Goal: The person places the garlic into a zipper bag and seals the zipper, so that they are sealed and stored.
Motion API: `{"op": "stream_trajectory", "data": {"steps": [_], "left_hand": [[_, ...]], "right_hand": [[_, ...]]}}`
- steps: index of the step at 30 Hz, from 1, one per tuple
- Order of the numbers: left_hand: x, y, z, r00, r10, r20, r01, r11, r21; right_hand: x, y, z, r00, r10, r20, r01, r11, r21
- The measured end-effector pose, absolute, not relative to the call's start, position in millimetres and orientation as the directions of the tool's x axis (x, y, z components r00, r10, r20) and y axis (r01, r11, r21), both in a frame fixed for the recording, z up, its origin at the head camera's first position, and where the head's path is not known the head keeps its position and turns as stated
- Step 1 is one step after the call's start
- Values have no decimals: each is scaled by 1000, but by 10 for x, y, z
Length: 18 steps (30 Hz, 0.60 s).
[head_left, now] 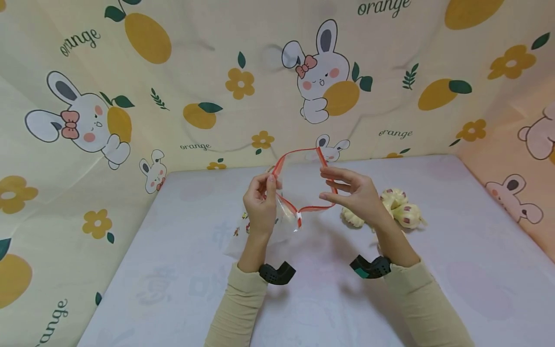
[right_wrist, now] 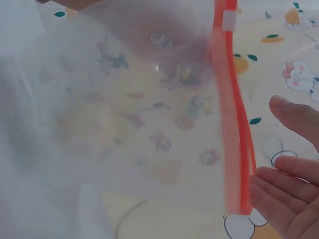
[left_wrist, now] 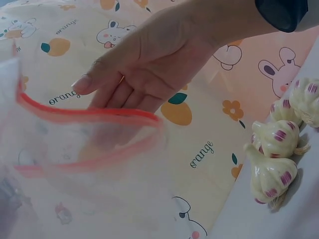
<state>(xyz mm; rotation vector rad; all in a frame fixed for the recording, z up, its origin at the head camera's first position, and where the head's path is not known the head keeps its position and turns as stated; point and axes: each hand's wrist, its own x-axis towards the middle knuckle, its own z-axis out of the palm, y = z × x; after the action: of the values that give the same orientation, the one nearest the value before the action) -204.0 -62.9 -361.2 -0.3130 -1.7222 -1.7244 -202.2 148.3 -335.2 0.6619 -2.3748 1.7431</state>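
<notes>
A translucent zip bag point(head_left: 286, 222) with a red-orange zip rim and small coloured prints is held up above the table, its mouth spread wide. My left hand point(head_left: 261, 205) pinches the rim on the left side between thumb and fingers. On the opposite side, my right hand point(head_left: 362, 193) has its fingers extended at the rim, thumb apart from them. From the right wrist view, the fingertips of that hand point(right_wrist: 289, 194) are right beside the red zip strip point(right_wrist: 243, 164). A pale slider point(right_wrist: 229, 21) shows on the strip.
Several garlic bulbs point(head_left: 407, 216) with purple marks lie on the table behind my right forearm; the left wrist view shows them bunched together point(left_wrist: 273, 181). The pale tabletop point(head_left: 173, 250) is bordered by a backdrop cloth point(head_left: 269, 111) printed with rabbits and oranges.
</notes>
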Motion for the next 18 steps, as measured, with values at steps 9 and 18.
{"op": "stream_trajectory", "data": {"steps": [9,18], "left_hand": [[-2047,-639,-3604,-756,-289,587,585,106,804],[-2051,-632,-3619,-757,-292,584,581,109,807]], "right_hand": [[-1998,1578,-3403,-892,-269,362,-429,253,-867],[-1980,1714,-3461,-884,-285,370,-442,256,-860]]}}
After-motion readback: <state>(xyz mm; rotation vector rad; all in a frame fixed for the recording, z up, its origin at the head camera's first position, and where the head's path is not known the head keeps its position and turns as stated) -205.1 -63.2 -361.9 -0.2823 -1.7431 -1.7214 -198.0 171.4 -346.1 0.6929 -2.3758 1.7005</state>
